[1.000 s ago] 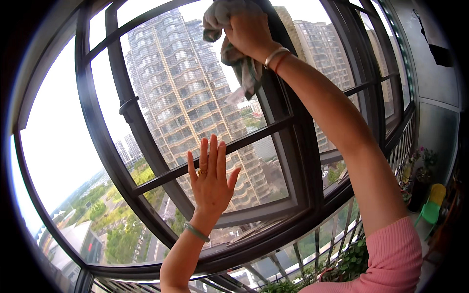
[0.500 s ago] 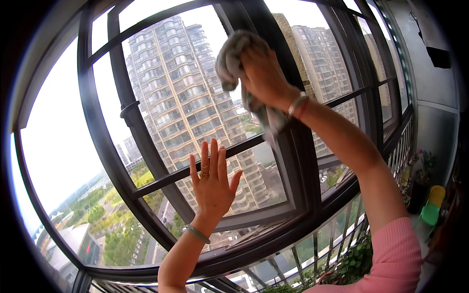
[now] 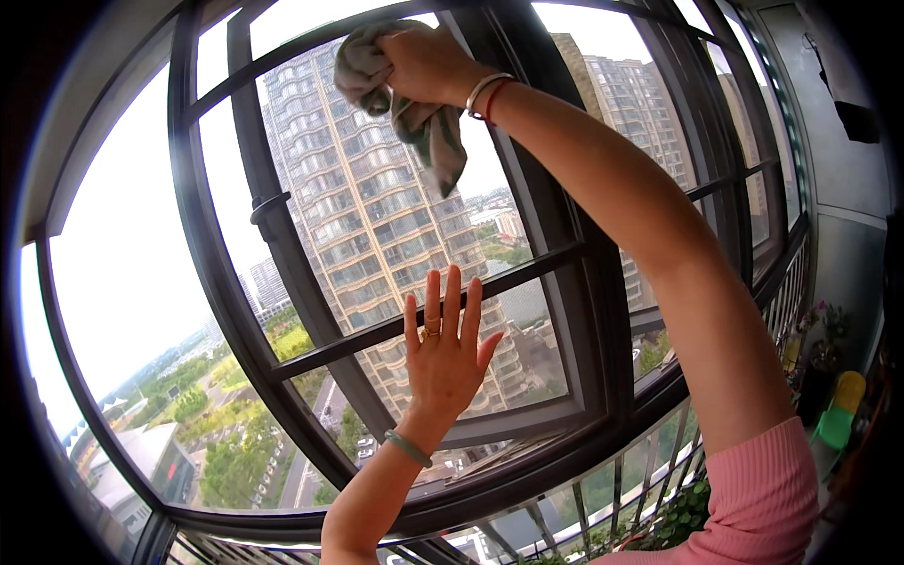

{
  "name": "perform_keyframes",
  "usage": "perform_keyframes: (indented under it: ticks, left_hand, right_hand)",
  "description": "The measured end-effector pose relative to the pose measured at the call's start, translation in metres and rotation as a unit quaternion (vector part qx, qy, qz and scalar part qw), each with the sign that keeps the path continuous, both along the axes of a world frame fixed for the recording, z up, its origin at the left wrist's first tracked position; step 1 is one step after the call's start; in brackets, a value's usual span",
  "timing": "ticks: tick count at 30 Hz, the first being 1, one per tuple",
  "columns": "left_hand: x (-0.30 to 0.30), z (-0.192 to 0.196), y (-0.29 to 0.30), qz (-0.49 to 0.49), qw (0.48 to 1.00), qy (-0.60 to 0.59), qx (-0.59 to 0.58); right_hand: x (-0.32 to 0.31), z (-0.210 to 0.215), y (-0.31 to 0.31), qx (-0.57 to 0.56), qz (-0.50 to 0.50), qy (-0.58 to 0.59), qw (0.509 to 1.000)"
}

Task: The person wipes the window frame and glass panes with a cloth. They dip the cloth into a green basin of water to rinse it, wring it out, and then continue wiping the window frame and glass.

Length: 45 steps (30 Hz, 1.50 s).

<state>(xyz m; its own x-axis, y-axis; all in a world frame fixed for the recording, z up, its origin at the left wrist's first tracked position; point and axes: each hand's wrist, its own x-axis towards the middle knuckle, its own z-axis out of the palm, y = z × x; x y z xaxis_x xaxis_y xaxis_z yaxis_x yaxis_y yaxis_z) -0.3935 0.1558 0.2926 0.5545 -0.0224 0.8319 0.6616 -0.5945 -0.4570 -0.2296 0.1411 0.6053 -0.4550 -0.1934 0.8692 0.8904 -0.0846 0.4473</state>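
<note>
My right hand (image 3: 428, 64) is closed around a crumpled grey-green cloth (image 3: 428, 132), near the top of a window pane. One end of the cloth dangles below the hand over the glass. The window (image 3: 513, 273) has dark brown frame bars, with high buildings outside. Lower down, my left hand (image 3: 444, 363) is raised with its fingers stretched out, over the horizontal bar and the glass around it. It holds nothing; whether the palm touches the pane I cannot tell. A ring shows on one of its fingers and a green bangle on the wrist.
Metal railings (image 3: 584, 508) run along the bottom of the windows, with leafy plants (image 3: 683, 518) beside them at the lower right. A small green and yellow chair (image 3: 836, 424) stands at the far right. A window handle (image 3: 268, 207) sits on the left upright.
My right hand has moved up and to the left with the cloth, from beside the thick upright onto the upper pane. The left hand stays spread, slightly further right in the picture.
</note>
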Motion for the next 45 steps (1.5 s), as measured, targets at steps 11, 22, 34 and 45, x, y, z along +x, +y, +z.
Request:
perform_keyframes:
  ticks: [11,22,34,45]
  left_hand:
    - [0.007,-0.004,0.004,-0.019,1.0,-0.025,0.005]
    - [0.008,-0.006,0.006,0.003,1.0,-0.022,0.018]
    - [0.005,-0.004,0.006,0.013,0.999,-0.025,0.018]
    - [0.005,-0.001,0.0,0.0,1.0,-0.018,0.016]
  right_hand:
    - [0.02,0.006,-0.012,-0.046,-0.023,0.042,0.998]
    - [0.071,0.017,-0.006,0.017,-0.063,0.086,0.994]
    - [0.067,-0.279,-0.06,-0.095,0.017,0.073,0.993]
    - [0.064,-0.092,-0.025,0.018,0.026,0.127,0.991]
